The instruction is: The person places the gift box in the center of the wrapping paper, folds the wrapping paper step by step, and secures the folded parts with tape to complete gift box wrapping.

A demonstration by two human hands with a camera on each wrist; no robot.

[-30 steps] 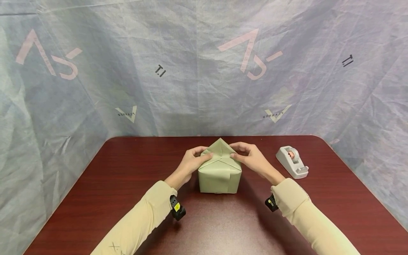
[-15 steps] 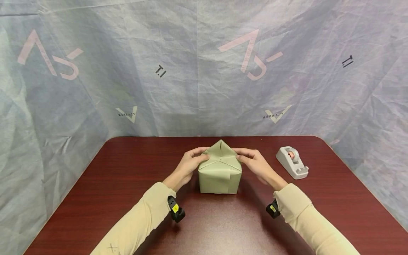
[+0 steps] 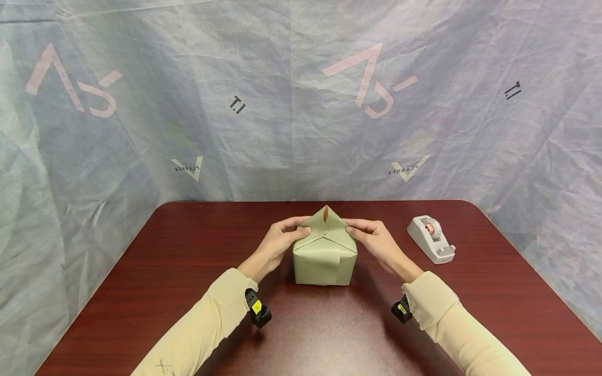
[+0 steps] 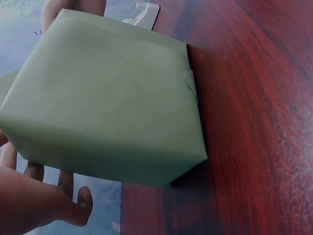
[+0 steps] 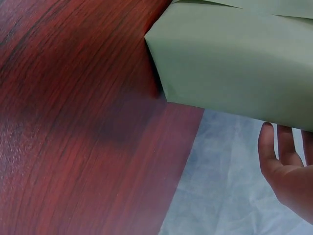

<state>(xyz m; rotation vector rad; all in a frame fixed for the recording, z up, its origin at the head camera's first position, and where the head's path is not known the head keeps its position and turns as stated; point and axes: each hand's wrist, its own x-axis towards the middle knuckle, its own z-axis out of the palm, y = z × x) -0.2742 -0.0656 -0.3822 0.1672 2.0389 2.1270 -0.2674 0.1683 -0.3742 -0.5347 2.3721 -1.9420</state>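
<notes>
A box wrapped in pale green wrapping paper (image 3: 317, 267) stands on the table in the middle of the head view. Its loose paper end (image 3: 316, 223) rises to a pointed flap, with a slit near the tip. My left hand (image 3: 275, 243) pinches the left side of this flap, thumb in front and fingers behind. On the right side my right hand (image 3: 380, 245) pinches it the same way. The left wrist view shows a smooth side of the wrapped box (image 4: 107, 93) close up. Fingers of the right hand (image 5: 293, 171) show beyond the box in the right wrist view.
A white tape dispenser (image 3: 431, 241) with a roll of tape stands to the right on the dark red wooden table (image 3: 188, 271). Behind the table's far edge hangs a grey printed cloth (image 3: 282, 136).
The slit in the pointed paper flap has widened. My right hand has shifted slightly right and its thumb has moved toward the flap's outer edge. The box has stayed about where it was.
</notes>
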